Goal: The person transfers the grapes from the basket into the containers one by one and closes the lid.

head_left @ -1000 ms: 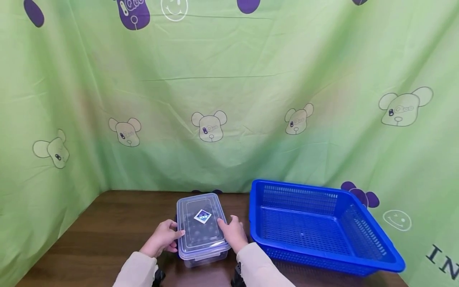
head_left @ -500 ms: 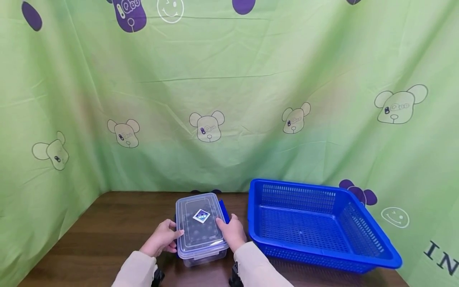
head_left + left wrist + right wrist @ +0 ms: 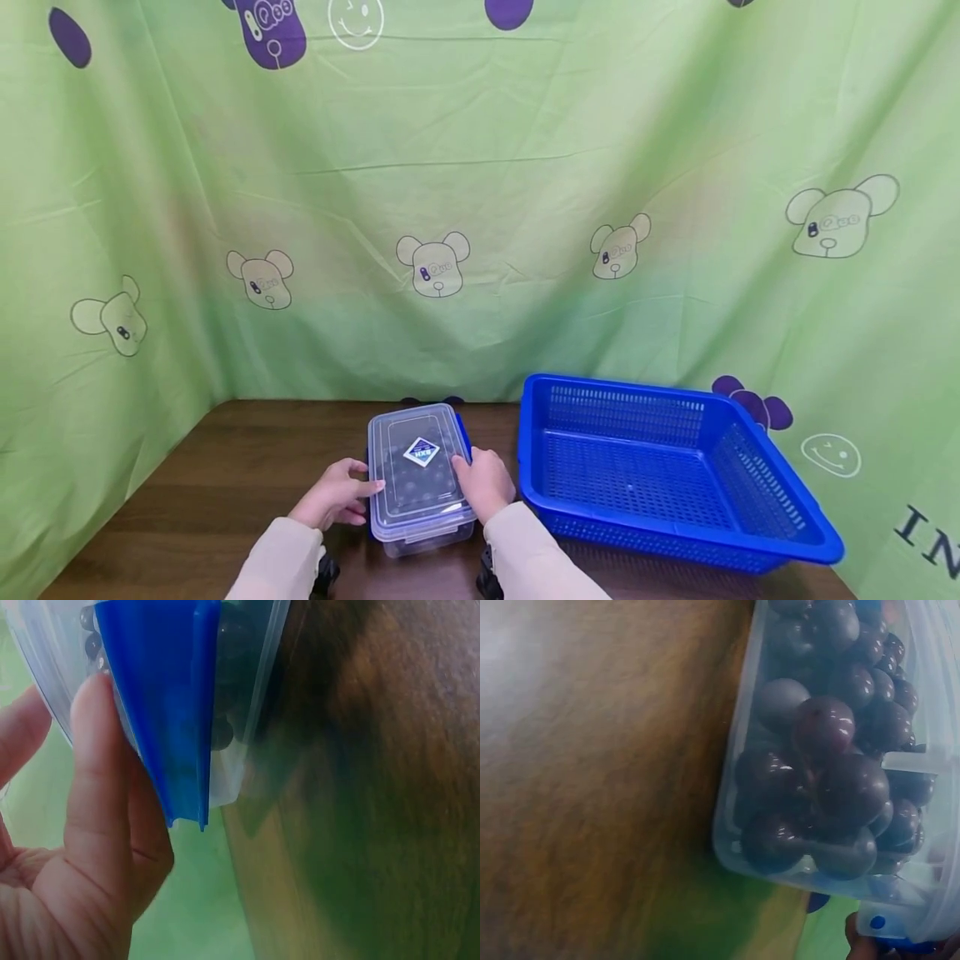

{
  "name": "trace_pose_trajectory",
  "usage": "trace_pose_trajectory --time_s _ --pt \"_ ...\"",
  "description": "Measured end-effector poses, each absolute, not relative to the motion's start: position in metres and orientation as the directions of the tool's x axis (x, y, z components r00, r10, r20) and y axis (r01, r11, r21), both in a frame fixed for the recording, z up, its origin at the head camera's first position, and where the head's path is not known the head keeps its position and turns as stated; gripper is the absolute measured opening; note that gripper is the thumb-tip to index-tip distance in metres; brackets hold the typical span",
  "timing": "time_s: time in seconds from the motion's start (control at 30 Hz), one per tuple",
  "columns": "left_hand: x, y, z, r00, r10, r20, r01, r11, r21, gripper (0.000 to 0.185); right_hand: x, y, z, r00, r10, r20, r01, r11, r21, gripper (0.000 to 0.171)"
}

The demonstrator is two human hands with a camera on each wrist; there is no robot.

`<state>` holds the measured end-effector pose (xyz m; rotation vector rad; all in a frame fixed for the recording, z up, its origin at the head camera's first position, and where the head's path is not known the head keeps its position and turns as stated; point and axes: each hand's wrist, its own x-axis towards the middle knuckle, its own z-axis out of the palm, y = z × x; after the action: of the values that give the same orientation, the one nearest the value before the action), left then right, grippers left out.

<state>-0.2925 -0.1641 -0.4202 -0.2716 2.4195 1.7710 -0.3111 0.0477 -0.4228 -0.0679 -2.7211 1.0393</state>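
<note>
A clear lidded container [image 3: 420, 483] full of dark grapes [image 3: 821, 772] sits on the brown table [image 3: 225, 475], in front of me. My left hand [image 3: 358, 493] grips its left side, with the thumb on the lid's edge. In the left wrist view a finger [image 3: 101, 772] lies along the blue latch [image 3: 161, 705] on that side. My right hand [image 3: 468, 477] grips the right side over the other blue latch [image 3: 462, 432]. In the right wrist view only a fingertip [image 3: 861, 943] shows under the container's rim.
An empty blue perforated basket [image 3: 780, 492] stands just right of the container, almost touching my right hand. Green printed cloth [image 3: 480, 208] closes off the back and both sides. Bare table lies to the left of the container.
The right blue latch came into view beside the lid, and my right hand has shifted over it. The container and left hand have barely moved.
</note>
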Motion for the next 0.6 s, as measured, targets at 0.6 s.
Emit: trace_pose_trajectory --time_s 0.6 --pt "-0.2949 -0.1638 -0.4172 -0.973 -0.058 -0.222 -0.229 0.305 0.925 0.041 -0.3159 0.037 -0.4145 -0.964 0.088 0.25 -0.044 0.877 -0.479 0.022"
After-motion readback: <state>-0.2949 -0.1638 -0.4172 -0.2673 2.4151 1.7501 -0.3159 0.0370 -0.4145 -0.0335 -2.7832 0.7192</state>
